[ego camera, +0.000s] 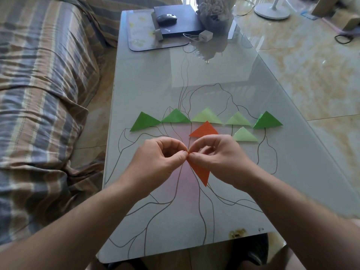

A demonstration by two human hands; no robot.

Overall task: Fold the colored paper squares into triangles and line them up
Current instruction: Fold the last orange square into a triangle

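An orange paper [201, 172] hangs folded between my hands above the glass table [152, 90]. My left hand [155, 160] and my right hand [220, 158] both pinch its top corner, fingertips touching. Its lower point hangs down below my right hand. Several green folded triangles stand in a row across the table, from a dark green triangle [144, 121] at the left to a dark green one [267, 120] at the right. An orange triangle [204, 129] and a pale green triangle [244, 135] lie just in front of that row.
A dark box [179, 20] with a mouse [167, 18] on it, a mat [144, 36], a charger [205, 35] and a vase [216, 14] stand at the table's far end. A striped sofa [39, 94] runs along the left. A fan base [271, 10] stands on the tiled floor at right.
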